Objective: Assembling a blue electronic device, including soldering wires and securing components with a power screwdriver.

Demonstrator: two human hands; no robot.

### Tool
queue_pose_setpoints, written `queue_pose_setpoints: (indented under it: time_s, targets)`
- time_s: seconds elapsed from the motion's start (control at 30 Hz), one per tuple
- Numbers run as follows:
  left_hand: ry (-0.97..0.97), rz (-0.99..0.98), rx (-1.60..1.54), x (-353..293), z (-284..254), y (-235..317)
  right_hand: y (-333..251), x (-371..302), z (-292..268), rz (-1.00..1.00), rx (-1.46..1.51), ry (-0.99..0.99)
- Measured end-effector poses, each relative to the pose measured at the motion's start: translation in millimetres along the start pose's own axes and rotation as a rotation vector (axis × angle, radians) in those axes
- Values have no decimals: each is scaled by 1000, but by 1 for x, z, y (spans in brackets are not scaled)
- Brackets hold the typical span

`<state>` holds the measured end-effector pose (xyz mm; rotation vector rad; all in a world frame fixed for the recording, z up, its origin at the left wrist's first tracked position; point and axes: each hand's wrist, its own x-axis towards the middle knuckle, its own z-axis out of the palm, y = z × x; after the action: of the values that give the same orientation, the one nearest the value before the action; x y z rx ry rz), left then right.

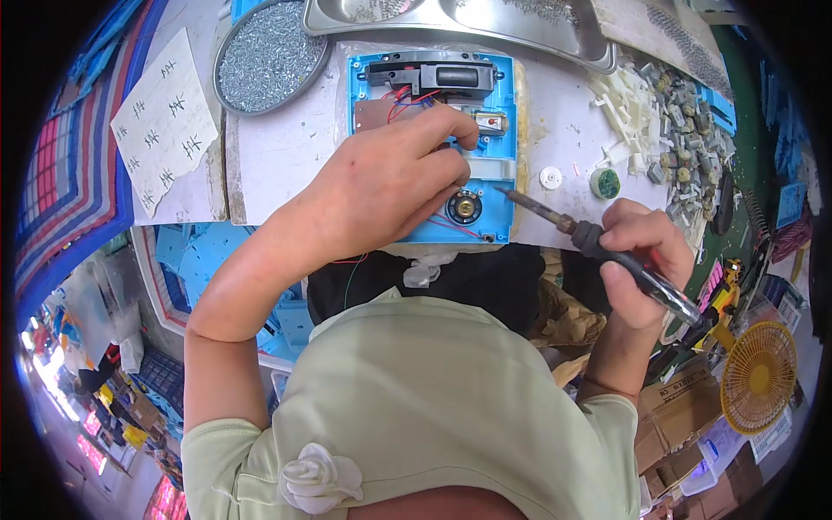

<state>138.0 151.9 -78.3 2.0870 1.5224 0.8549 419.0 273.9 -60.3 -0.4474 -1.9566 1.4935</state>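
A blue plastic casing [508,178] lies open on the bench in front of me, with a black moulded part [451,78], red wires [404,101] and a small round speaker [464,206] inside. My left hand [381,178] reaches over the casing, its fingers bent and closed near the middle. What its fingertips pinch, if anything, is hidden. To the right of the casing, my right hand [646,260] grips a soldering iron [637,273] by its dark handle. The iron's tip points up and left and is close to the casing's right edge.
A round tray of small screws [274,54] and a steel tray [520,39] stand at the back. White plastic parts [620,113] and grey metal pieces [685,130] are heaped at the right, near a green round tin [605,182]. A yellow fan [759,378] is at lower right.
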Motion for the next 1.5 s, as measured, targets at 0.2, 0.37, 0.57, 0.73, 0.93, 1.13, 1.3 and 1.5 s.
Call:
queue_pose_setpoints:
  time_s: [0.2,0.37,0.57,0.73,0.93,1.13,1.3,1.5]
  targets:
    - [11,10,32,-1,2,0,1,14,7,30,-57,-119]
    - [5,8,39,-2,3,-1,4,21,13,-11,-96,-146]
    - [13,23,38,-1,3,-1,2,24,13,27,-104,-179]
    - [5,25,48,-1,3,-2,1,26,15,-5,-133,-179]
    - [3,28,61,-1,2,-2,-2,23,6,-3,-138,-155]
    - [-21,30,42,1,-1,-2,-3,14,4,33,-88,-34]
    - [-41,20,28,2,-2,-1,-4,16,1,18,-104,-61]
    - [-55,20,67,4,-2,1,-2,17,3,8,-103,-120]
